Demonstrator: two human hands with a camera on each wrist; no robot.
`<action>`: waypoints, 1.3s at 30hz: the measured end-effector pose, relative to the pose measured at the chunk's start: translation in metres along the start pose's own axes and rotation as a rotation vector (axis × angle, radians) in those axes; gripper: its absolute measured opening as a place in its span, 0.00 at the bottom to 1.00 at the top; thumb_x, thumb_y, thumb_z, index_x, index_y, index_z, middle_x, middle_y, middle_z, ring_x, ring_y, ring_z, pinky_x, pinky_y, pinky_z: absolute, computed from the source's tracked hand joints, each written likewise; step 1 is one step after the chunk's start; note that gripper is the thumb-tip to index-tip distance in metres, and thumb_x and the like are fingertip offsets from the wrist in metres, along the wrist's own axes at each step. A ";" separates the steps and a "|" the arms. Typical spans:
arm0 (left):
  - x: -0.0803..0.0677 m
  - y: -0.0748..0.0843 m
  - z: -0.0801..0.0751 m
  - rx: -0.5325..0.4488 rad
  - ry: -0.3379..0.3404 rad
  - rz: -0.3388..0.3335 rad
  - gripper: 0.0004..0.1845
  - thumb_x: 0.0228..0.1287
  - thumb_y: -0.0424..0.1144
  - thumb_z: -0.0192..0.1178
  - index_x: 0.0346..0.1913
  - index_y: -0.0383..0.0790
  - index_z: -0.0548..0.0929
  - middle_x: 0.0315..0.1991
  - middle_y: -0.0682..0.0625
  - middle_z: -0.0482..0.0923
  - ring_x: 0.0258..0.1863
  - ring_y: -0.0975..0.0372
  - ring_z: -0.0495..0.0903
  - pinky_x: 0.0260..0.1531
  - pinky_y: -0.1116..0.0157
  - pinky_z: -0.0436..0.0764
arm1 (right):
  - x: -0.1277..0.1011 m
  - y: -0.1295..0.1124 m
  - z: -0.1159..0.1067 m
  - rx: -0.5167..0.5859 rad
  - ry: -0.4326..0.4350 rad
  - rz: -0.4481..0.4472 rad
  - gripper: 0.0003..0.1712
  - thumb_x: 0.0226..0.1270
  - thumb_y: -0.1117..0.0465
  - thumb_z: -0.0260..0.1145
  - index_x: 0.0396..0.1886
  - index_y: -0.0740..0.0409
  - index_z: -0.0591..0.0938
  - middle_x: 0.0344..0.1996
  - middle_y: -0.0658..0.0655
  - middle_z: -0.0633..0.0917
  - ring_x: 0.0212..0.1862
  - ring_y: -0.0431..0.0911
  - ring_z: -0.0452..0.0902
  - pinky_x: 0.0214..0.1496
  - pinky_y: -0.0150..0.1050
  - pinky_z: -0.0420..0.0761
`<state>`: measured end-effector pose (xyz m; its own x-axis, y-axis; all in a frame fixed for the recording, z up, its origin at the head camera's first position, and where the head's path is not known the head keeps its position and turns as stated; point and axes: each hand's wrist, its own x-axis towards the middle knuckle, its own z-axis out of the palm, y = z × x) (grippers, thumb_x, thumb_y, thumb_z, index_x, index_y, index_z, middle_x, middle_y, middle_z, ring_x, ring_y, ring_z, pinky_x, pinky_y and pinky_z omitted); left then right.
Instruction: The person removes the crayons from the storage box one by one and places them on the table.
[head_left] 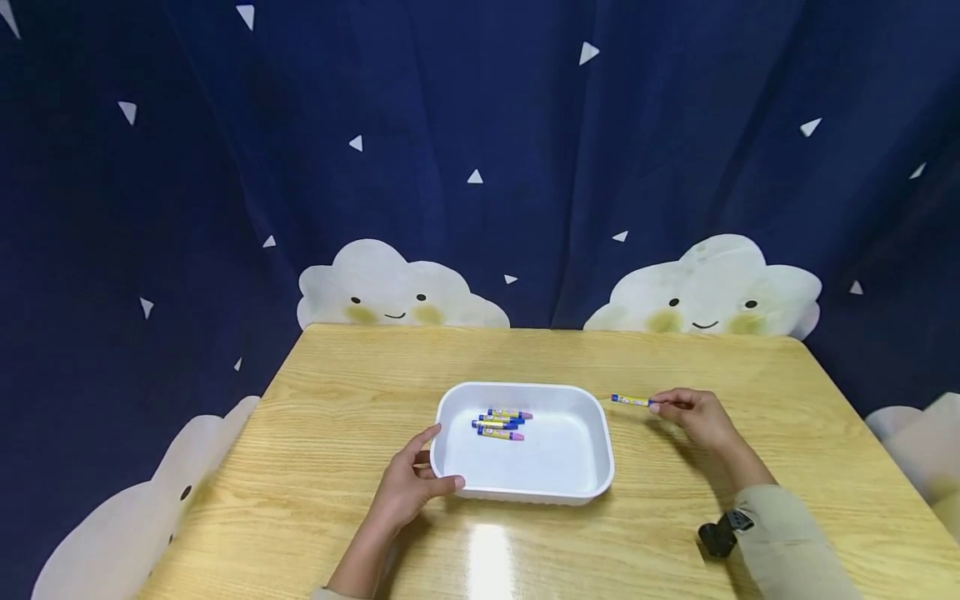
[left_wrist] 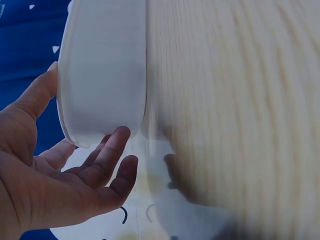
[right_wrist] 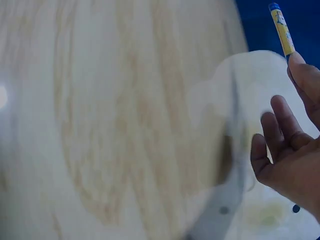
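Nearest me, my left hand [head_left: 408, 487] cups the white tray's [head_left: 592, 475] near-left corner; my right hand [head_left: 693, 417] pinches a crayon [head_left: 630, 401] beside its right edge, best kept level.

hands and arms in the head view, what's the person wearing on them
Both hands are bare. The right hand comes out of a pale beige long sleeve, with a small black device beside the wrist. The left hand and its forearm are bare, with pale cloth at the frame's bottom edge.

A yellow-and-blue crayon [head_left: 630, 401] lies level, pinched just beside the white tray [head_left: 592, 417].
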<state>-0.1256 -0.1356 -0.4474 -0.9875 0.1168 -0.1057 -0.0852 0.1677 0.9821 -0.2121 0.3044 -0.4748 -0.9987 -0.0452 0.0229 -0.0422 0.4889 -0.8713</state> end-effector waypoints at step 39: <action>0.007 -0.013 -0.002 0.023 0.005 -0.006 0.47 0.40 0.28 0.74 0.67 0.35 0.62 0.45 0.31 0.71 0.34 0.55 0.81 0.34 0.62 0.81 | 0.012 -0.006 0.003 -0.054 0.004 0.117 0.27 0.68 0.55 0.58 0.59 0.71 0.71 0.46 0.67 0.79 0.40 0.51 0.74 0.32 0.41 0.77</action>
<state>-0.1320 -0.1388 -0.4608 -0.9876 0.1113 -0.1107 -0.0881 0.1905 0.9777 -0.2239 0.2985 -0.4710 -0.9970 0.0187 -0.0751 0.0734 0.5369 -0.8404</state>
